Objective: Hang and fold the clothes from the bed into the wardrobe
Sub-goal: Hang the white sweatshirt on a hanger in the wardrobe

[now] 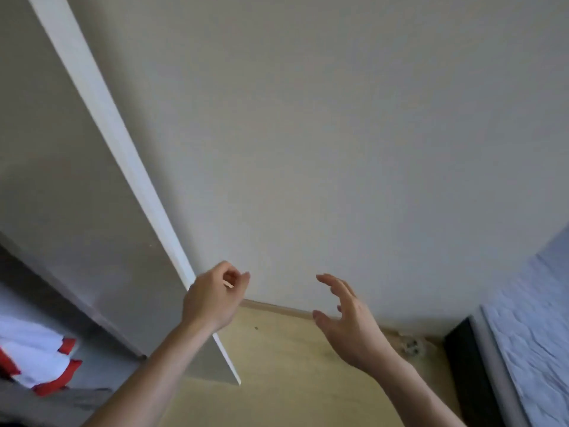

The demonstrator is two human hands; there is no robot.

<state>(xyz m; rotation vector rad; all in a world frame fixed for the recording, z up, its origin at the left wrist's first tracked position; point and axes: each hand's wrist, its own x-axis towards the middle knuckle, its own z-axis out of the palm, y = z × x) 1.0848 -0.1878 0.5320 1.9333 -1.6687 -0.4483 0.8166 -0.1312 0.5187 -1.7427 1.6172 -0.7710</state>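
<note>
Item 1, left hand [214, 295]: raised in front of the white edge of the wardrobe door [110, 143], fingers curling in toward the palm, thumb tip meeting them. Whether anything is pinched there cannot be told; a small pale sliver is showing between the fingers, too blurred to name.

Item 2, right hand [348, 322]: hovering in the air to the right of the left hand, well apart from it, fingers spreading loosely and lightly bent, holding nothing and touching nothing.

Item 3, red and white garment [37, 359]: lying folded inside the wardrobe [61, 211], at the lower left, on a grey shelf [86, 396]. Neither hand is touching it.

Item 4, bed [535, 328]: showing at the far right edge, its pale blue cover lying wrinkled, a dark frame running alongside it.

Item 5, wall [338, 134]: plain, off-white, filling most of the view behind both hands.

Item 6, floor [292, 365]: yellowish, meeting the wall at a pale skirting strip [277, 308].
</note>
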